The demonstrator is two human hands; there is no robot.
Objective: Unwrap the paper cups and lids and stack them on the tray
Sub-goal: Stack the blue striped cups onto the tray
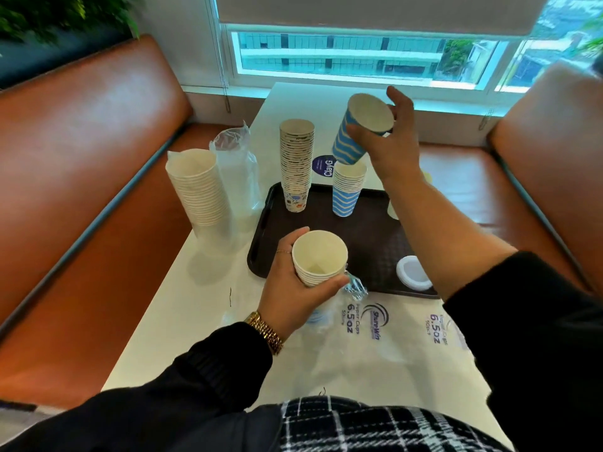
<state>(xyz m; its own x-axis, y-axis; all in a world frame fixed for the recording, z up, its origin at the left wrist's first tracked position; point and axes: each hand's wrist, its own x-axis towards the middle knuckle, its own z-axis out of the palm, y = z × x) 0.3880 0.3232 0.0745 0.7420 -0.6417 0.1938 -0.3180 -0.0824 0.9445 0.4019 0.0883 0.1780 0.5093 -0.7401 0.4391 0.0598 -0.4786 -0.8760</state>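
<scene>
A: The white table (202, 288) is smooth and glossy, so anything light will slide on it. The dark tray (368, 252) is better, with a pebbled surface that should grip cup bases.

B: Which step is this?

A: Stacking, I judge. The right hand (388, 148) has its fingers and thumb clamped round a blue-striped cup (355, 132), tilted and upside down, just above the blue stack (347, 190) on the tray's far side. To do it well, square the cup over the stack's top before lowering. That stack looks to lean a little, so press gently.

B: And the other hand?

A: The left hand (293, 282) is curled round a short nest of cups (318, 256), mouth up, at the tray's near edge, still partly in crinkled clear wrap (355, 288).

B: What else is there?

A: A tall patterned stack (296, 164) stands on the tray's far left corner. A white stack (202, 187) in loose film (238, 168) leans off-tray to the left. All are thin tapered paper with rolled rims. White lids (412, 272), flat and round, sit at the tray's near right corner. Printed wrappers (372, 321) lie flat in front.
</scene>
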